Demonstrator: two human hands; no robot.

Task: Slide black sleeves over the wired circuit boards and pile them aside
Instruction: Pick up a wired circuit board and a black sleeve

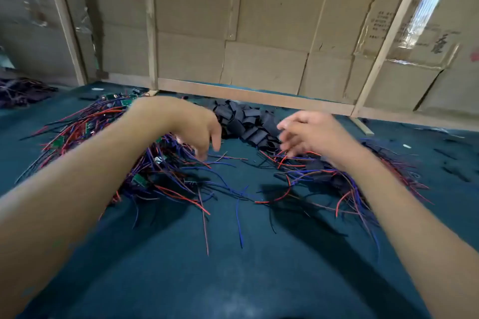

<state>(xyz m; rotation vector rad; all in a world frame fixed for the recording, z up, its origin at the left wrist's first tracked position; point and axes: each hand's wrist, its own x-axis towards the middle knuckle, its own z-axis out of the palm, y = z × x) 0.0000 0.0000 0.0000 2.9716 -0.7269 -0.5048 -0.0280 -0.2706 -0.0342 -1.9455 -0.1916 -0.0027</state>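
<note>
Soft, even indoor light falls from above, and both forearms cast blurred dark shadows on the dark teal cloth-covered table (233,280). Glare shines on the strip of clear plastic tape (425,5) on the brown cardboard wall (259,21). The left hand (197,127) and right hand (311,132) are smeared by motion. Wide-angle distortion bends the pale wooden battens (64,18) near the edges.
</note>
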